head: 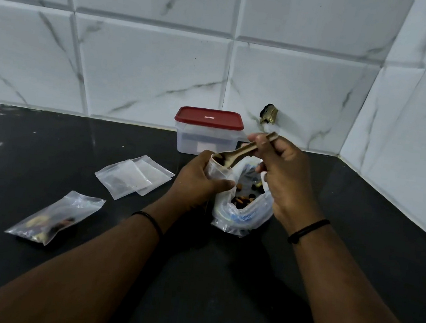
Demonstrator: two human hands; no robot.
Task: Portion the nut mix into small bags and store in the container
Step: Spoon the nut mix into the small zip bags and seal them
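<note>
While your left hand [199,178] curls its fingers [224,183] around a small clear bag [219,168] and keeps its mouth facing up, your right hand [282,175] pinches the handle of a wooden spoon [242,151] with thumb and fingers clenched on it. That spoon slants down to the left, and its bowl sits right at the mouth of the small bag, with dark pieces showing in it. Just below and between your hands, the large plastic bag of nut mix [243,208] stands open on the black tabletop [358,233], almonds and darker pieces visible inside. Left of it lie two empty small bags [132,175], overlapping each other flat on the tabletop. Nearer to you and further left, one filled small bag [57,217] lies on its side with nuts gathered at one end. Behind your hands, close to the tiled wall [137,71], stands the clear container [207,133] with its red lid [209,118] on; something pale shows through its side, though you cannot tell what. You wear a dark band on each wrist.
</note>
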